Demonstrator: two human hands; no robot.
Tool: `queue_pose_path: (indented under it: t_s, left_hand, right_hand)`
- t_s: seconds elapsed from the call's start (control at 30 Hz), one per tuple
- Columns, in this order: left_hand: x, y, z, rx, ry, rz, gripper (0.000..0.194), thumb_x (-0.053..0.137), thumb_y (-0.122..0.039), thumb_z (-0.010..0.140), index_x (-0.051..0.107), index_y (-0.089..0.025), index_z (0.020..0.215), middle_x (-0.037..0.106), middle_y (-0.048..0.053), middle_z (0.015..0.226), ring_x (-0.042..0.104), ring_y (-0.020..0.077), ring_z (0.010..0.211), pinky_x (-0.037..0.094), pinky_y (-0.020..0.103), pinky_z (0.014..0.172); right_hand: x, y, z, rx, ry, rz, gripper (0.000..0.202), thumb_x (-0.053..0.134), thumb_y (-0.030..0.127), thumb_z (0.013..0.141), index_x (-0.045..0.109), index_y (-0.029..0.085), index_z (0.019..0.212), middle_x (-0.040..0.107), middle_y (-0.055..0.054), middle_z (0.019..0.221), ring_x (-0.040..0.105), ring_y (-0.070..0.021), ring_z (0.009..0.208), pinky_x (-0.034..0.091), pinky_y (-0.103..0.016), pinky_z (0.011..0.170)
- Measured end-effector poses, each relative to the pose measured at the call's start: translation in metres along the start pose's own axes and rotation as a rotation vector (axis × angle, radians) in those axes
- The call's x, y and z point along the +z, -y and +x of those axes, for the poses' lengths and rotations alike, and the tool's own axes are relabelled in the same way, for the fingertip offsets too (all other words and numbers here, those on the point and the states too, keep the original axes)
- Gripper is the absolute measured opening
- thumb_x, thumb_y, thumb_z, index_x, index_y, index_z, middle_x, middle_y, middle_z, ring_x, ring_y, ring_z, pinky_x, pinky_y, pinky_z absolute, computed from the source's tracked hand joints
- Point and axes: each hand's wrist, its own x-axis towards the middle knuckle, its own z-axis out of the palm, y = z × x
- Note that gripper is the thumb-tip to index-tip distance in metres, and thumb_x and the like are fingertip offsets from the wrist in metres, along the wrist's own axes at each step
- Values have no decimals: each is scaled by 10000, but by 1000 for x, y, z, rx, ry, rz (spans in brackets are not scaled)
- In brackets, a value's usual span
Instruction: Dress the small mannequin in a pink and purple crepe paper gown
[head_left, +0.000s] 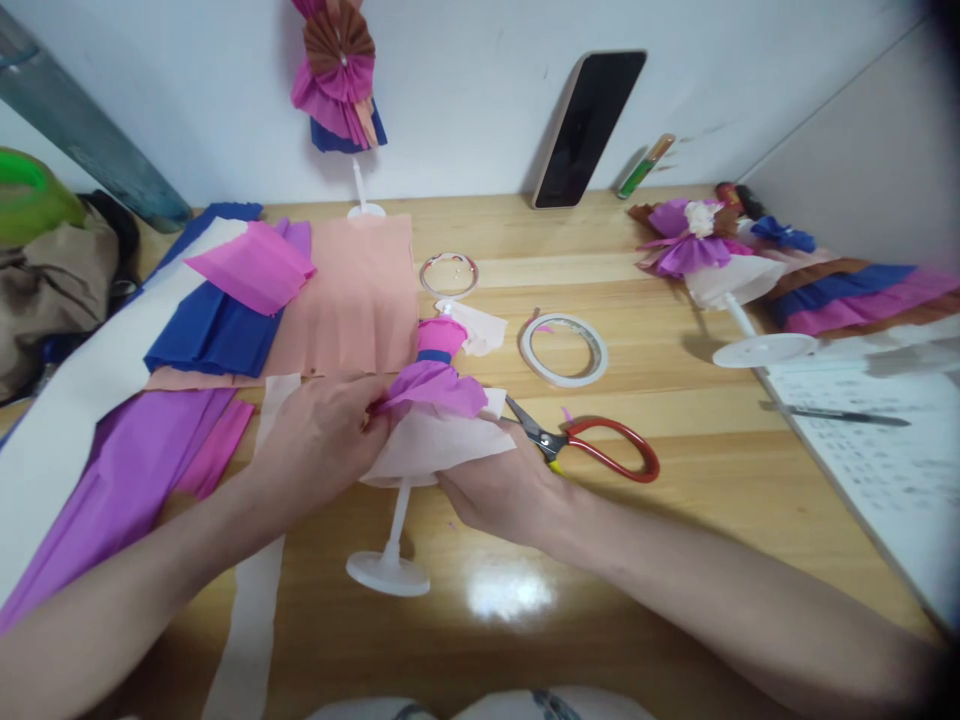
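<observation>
A small paper-dressed doll form (441, 338) on a white stand (388, 572) lies tilted toward me over the table. It has a pink top, a blue waistband and a purple crepe paper skirt (435, 388) above a white layer (431, 440). My left hand (326, 430) is closed, its thumb and finger pinching the left edge of the purple skirt. My right hand (502, 485) reaches under the white layer from the right; its fingers are hidden there. Red-handled scissors (611, 450) lie just beyond that hand.
Crepe paper sheets (360, 300) in peach, blue, pink, purple and white spread over the left side. Behind are a tape roll (564, 350), a thin ring (448, 276) and a leaning phone (589, 130). Finished paper dresses on stands (765, 350) and a notebook (862, 480) occupy the right.
</observation>
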Motion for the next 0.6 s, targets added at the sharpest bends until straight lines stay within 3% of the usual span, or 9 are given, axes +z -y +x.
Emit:
queue_pose_path:
  t_s: [0.13, 0.2, 0.33, 0.43, 0.53, 0.6]
  left_hand:
    - [1, 0, -2, -10, -12, -45, 212, 482, -194, 838, 680, -173, 764, 668, 34, 677, 539, 149, 584, 331, 263, 557]
    - [2, 0, -2, -7, -15, -83, 216, 482, -192, 838, 678, -171, 749, 660, 24, 655, 527, 140, 570, 322, 259, 546]
    - [3, -1, -1, -23, 3, -176, 230, 480, -200, 844, 691, -170, 758, 650, 12, 635, 535, 133, 570, 335, 249, 542]
    - [1, -2, -1, -25, 1, -194, 213, 486, -188, 830, 667, -173, 718, 639, 2, 620, 532, 131, 566, 333, 246, 537]
    - [0, -2, -1, -11, -3, -177, 215, 483, -174, 821, 613, -175, 650, 610, -9, 581, 508, 123, 539, 315, 246, 528]
    - [0, -2, -2, -1, -2, -180, 218, 472, -171, 826, 617, -176, 663, 616, -7, 590, 515, 125, 545, 320, 248, 535]
  right_hand:
    - [-18, 2, 0, -176, -422, 167, 209, 498, 148, 711, 431, 216, 525, 422, 18, 515, 363, -129, 497, 300, -277, 472]
    - [-23, 1, -1, -220, -539, 203, 239, 516, 134, 697, 388, 226, 518, 390, 28, 505, 336, -125, 482, 282, -279, 453]
    - [-25, -3, 2, -157, -587, 68, 151, 549, 86, 724, 567, 228, 772, 551, 6, 628, 484, -147, 573, 389, -289, 515]
    - [-24, -7, 6, -83, -619, -73, 210, 559, 117, 787, 607, 229, 959, 531, 27, 593, 479, -143, 556, 399, -297, 545]
    - [-25, -9, 8, -23, -618, -120, 77, 572, 188, 841, 642, 222, 837, 449, 33, 523, 448, -132, 526, 402, -307, 568]
    - [-25, -10, 8, -23, -648, -105, 105, 587, 188, 832, 631, 222, 743, 525, 2, 596, 514, -155, 608, 450, -350, 654]
